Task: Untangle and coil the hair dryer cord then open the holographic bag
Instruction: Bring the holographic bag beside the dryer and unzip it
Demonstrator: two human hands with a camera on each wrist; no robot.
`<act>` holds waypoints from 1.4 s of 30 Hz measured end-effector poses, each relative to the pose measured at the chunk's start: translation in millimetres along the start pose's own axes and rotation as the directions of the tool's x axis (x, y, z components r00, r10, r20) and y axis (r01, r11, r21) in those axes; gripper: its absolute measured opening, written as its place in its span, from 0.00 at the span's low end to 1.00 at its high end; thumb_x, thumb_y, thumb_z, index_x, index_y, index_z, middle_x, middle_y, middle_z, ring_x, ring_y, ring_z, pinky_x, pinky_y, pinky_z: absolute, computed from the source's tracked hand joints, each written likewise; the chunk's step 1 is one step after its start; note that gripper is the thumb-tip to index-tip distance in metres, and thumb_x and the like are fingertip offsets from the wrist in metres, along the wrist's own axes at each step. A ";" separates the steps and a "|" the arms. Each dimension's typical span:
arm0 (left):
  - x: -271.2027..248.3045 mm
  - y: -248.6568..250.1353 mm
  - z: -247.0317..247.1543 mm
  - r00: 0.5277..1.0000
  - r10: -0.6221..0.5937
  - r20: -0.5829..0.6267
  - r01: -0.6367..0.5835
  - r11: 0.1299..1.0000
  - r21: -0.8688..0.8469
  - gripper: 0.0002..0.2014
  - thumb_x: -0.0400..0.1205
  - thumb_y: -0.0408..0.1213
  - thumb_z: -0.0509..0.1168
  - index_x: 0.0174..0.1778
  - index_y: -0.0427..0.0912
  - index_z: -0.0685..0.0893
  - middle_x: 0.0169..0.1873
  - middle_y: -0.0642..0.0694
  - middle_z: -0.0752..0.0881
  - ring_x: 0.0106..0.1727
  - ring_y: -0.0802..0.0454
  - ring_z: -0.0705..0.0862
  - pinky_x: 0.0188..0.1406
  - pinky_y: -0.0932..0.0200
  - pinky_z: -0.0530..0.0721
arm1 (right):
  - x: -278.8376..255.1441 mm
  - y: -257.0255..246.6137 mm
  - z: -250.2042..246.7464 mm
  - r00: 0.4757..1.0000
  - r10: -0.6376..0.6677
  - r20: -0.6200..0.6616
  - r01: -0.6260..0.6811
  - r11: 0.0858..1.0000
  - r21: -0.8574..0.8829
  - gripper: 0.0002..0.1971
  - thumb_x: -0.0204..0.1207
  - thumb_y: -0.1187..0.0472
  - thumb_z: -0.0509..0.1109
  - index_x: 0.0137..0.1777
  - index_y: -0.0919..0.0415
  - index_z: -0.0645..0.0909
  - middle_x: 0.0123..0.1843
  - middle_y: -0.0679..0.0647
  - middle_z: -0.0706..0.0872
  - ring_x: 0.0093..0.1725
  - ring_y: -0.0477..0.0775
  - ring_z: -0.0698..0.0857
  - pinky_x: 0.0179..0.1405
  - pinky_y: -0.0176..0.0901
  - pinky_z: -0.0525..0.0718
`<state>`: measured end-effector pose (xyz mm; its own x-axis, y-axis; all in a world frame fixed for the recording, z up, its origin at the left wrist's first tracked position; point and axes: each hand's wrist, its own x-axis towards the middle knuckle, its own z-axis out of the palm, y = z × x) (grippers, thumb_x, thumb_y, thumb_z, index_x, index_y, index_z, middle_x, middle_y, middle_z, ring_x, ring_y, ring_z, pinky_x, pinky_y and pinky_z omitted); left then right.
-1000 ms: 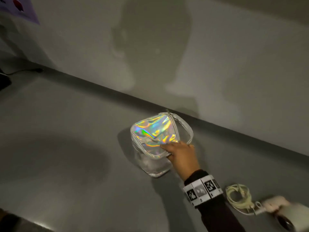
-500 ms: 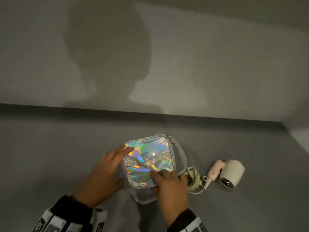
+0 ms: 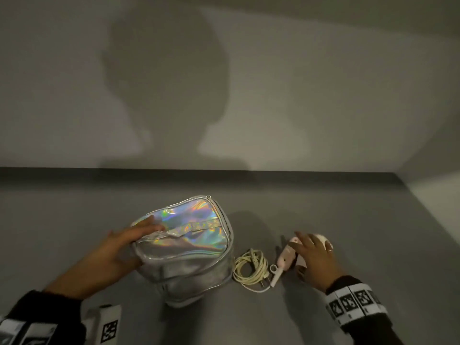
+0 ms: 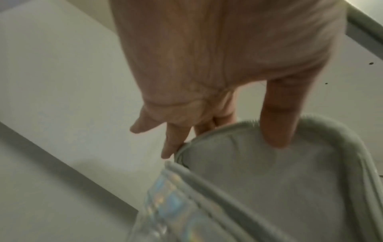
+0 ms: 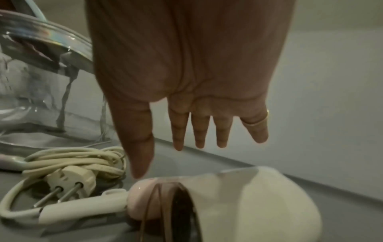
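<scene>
- Left hand (image 3: 119,247) grips the near-left edge of the holographic bag (image 3: 184,235): fingers lie over the iridescent lid, thumb curled under its rim. In the left wrist view the thumb (image 4: 277,117) presses on the grey lining of the lid's underside, so the lid is lifted off the body. Judged: the hand holds the lid up to keep the bag open.
- The bag stands on the grey table (image 3: 62,220), just left of frame centre in the head view, tilted toward the left hand. Zipper pull (image 3: 208,196) sits at the lid's 12 o'clock corner.
- Cord (image 3: 250,267) lies in a loose coil at the bag's 3 o'clock, touching or nearly touching its base; I cannot tell which. Plug (image 5: 71,178) rests on the coil, prongs pointing away from the bag.
- Hair dryer (image 3: 288,255) lies on its side at the coil's 3 o'clock, handle toward the coil.
- Right hand (image 3: 315,257) is over the dryer, fingers straight and spread, gripping nothing; the right wrist view shows a gap between the fingertips (image 5: 178,144) and the dryer body (image 5: 259,204).
- Judged: coiling looks done and the bag is being opened; the right hand seems set to take the dryer.
</scene>
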<state>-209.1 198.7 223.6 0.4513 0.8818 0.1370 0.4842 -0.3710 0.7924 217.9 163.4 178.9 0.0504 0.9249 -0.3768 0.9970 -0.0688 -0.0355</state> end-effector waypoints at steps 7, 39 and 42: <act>28.9 31.2 21.0 0.888 -0.292 -0.355 0.126 0.897 -0.423 0.16 0.81 0.23 0.56 0.53 0.49 0.80 0.37 0.73 0.88 0.44 0.76 0.84 0.47 0.83 0.77 | 43.2 0.3 -2.5 0.971 -0.107 0.213 0.138 0.981 -0.135 0.34 0.71 0.53 0.69 0.77 0.46 0.60 0.81 0.49 0.61 0.81 0.54 0.57 0.77 0.67 0.49; 37.8 30.3 16.3 0.820 -0.572 0.022 0.326 0.435 -0.839 0.12 0.85 0.42 0.53 0.45 0.41 0.79 0.11 0.54 0.74 0.12 0.61 0.63 0.44 0.51 0.87 | -149.0 -42.3 -172.9 0.665 0.208 -0.717 0.170 0.893 0.417 0.20 0.65 0.46 0.73 0.55 0.45 0.74 0.44 0.47 0.84 0.42 0.56 0.84 0.37 0.49 0.80; 36.6 33.8 15.4 0.827 -0.561 0.029 0.329 0.442 -0.834 0.13 0.85 0.43 0.53 0.47 0.41 0.80 0.14 0.53 0.80 0.14 0.61 0.65 0.46 0.50 0.86 | -143.1 -69.5 -185.4 0.635 0.199 -0.747 0.266 0.851 0.452 0.21 0.63 0.42 0.72 0.55 0.43 0.72 0.46 0.44 0.85 0.45 0.54 0.86 0.38 0.51 0.83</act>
<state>-164.7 213.9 246.3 0.1234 0.9290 -0.3488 -0.2627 0.3696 0.8913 152.3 105.1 406.9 0.2739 0.8526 0.4451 0.8356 0.0182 -0.5490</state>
